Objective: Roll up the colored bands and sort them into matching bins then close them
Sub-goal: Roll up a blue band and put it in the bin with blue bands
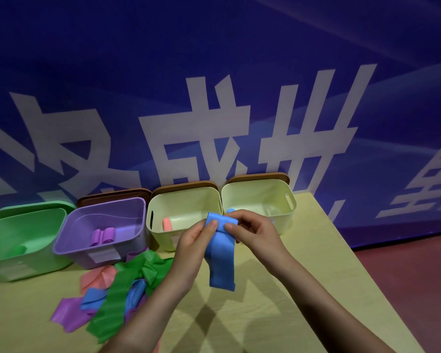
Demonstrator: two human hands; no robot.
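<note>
The surface [278, 314] is a pale yellow wood-grain board. Its right edge runs diagonally away from the wall. A deep blue wall banner [214, 59] stands directly behind the surface and fills the upper part of the view. The banner carries large white characters [189, 138] and faint lighter blue streaks. To the right of the surface, a dark red floor [418, 281] meets the banner's lower edge. Lighting is dim, with soft shadows on the surface.

Left hand [197, 234] and right hand [250, 229] raised together — fingers pinching.
</note>
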